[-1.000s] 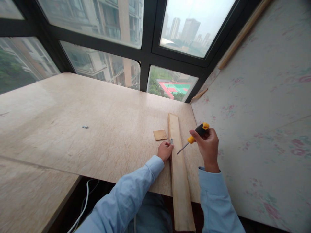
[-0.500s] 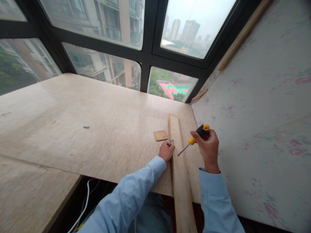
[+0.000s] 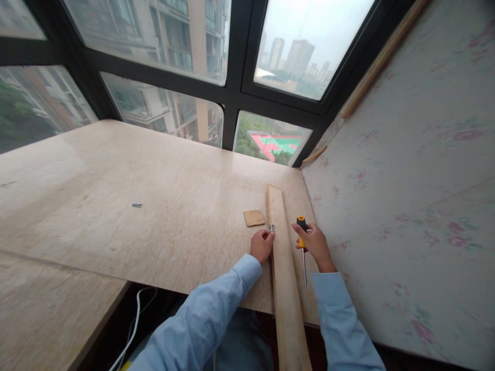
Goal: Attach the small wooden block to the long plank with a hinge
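Note:
A long wooden board [image 3: 284,268] lies on the stone-look sill, its near end jutting past the front edge. At the board's left edge, my left hand [image 3: 262,245] pinches a small silvery metal bracket [image 3: 272,228] against the wood; its exact shape is partly hidden by my fingers. To the right of the board, my right hand [image 3: 315,243] is closed around a yellow-and-black screwdriver [image 3: 301,237]. The screwdriver's shaft points down toward me, apart from the board. Just left of the board lies a thin, roughly square wooden piece [image 3: 254,218] with small holes.
A few small screws [image 3: 136,205] lie on the sill [image 3: 185,180] to the left. Behind are dark-framed windows [image 3: 231,98], with a flowered wall [image 3: 406,206] close on the right. A white cable [image 3: 137,314] hangs in the gap below the front edge.
My right hand has lowered and moved left, and the screwdriver has swung from slanting over the board to pointing down on its right. My left hand stays at the metal bracket.

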The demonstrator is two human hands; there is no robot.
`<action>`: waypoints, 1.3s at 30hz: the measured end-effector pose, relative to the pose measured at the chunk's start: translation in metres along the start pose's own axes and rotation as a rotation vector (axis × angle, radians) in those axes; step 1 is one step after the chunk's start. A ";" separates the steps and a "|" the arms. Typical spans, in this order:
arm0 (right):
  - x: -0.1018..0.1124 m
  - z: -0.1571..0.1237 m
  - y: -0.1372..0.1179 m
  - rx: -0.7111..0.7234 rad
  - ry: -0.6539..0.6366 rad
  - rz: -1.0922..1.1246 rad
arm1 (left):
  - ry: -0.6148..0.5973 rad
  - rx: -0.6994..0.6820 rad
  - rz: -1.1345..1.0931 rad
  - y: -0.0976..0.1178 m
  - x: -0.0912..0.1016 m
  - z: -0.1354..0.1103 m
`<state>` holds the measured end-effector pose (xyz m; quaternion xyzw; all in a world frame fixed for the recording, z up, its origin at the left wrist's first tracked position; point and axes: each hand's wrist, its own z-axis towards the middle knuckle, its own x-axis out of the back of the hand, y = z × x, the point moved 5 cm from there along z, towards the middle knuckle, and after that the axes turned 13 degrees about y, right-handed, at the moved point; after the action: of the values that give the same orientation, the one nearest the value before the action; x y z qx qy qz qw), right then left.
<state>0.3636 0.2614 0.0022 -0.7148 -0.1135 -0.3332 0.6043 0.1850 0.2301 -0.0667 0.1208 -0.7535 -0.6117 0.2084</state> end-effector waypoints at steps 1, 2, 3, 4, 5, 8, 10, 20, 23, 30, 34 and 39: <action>-0.001 0.002 0.005 -0.001 -0.003 -0.063 | 0.000 -0.001 0.009 0.000 0.000 0.000; -0.002 0.005 0.010 0.001 -0.001 -0.117 | 0.002 0.002 0.018 0.000 0.001 0.000; -0.003 0.007 0.014 0.006 0.004 -0.163 | 0.004 0.007 0.027 0.000 0.001 0.000; -0.004 0.009 0.017 0.012 0.007 -0.204 | 0.007 0.010 0.033 -0.001 0.001 0.000; -0.005 0.011 0.020 0.016 0.005 -0.239 | 0.009 0.011 0.038 -0.001 0.001 0.000; -0.008 0.014 0.026 0.029 -0.002 -0.323 | -0.004 0.016 0.052 -0.002 0.000 0.001; -0.009 0.015 0.027 0.040 0.008 -0.355 | -0.018 0.024 0.066 -0.002 0.000 0.000; -0.011 0.017 0.030 0.078 0.004 -0.479 | -0.041 0.007 0.090 -0.001 0.000 0.001; -0.014 0.020 0.034 0.077 -0.007 -0.540 | -0.052 0.002 0.087 0.000 -0.001 0.001; -0.017 0.022 0.037 0.136 -0.004 -0.654 | -0.062 0.029 0.088 -0.003 -0.002 0.001; -0.016 0.020 0.034 0.180 0.006 -0.706 | -0.065 0.031 0.076 -0.004 -0.002 0.001; -0.013 0.018 0.037 0.194 -0.002 -0.696 | -0.071 0.024 0.063 -0.004 -0.002 0.001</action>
<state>0.3809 0.2723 -0.0355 -0.5730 -0.3817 -0.5062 0.5193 0.1863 0.2307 -0.0706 0.0778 -0.7712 -0.5995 0.1993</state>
